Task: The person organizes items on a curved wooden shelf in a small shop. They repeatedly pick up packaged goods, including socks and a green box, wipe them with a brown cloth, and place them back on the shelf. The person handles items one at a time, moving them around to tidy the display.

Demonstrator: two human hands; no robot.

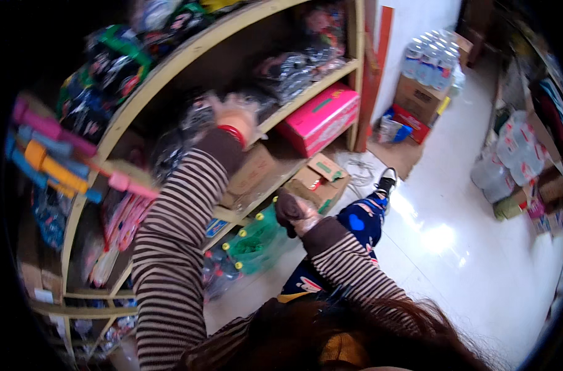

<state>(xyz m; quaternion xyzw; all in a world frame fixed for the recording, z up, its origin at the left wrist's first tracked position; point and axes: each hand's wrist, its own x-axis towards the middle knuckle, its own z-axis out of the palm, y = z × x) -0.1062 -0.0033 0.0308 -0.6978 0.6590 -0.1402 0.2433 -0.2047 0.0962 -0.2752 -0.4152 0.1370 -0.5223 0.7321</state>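
A person in striped sleeves reaches into a wooden shelf [307,94] stacked with black plastic-wrapped packages [198,114]. The left hand [235,117], in thin clear film, is among them on the shelf; its fingers are blurred, so I cannot tell whether this grip is spread or pinching. Lower down, the right hand [307,221] appears curled around a dark brown bundle [287,209], above a small carton [322,179].

The bundle looks light, soft and easily squashed, probably best held around its middle. The packages also look light and pliable; their shiny wrap may be slippery, so a full-handed hold on the body seems safer than a corner pinch.

Printing shows on the pink box [322,117] under the shelf and the brown carton [417,99] beneath the bottle pack [430,62]. No lettering is legible on the black packages or the bundle.
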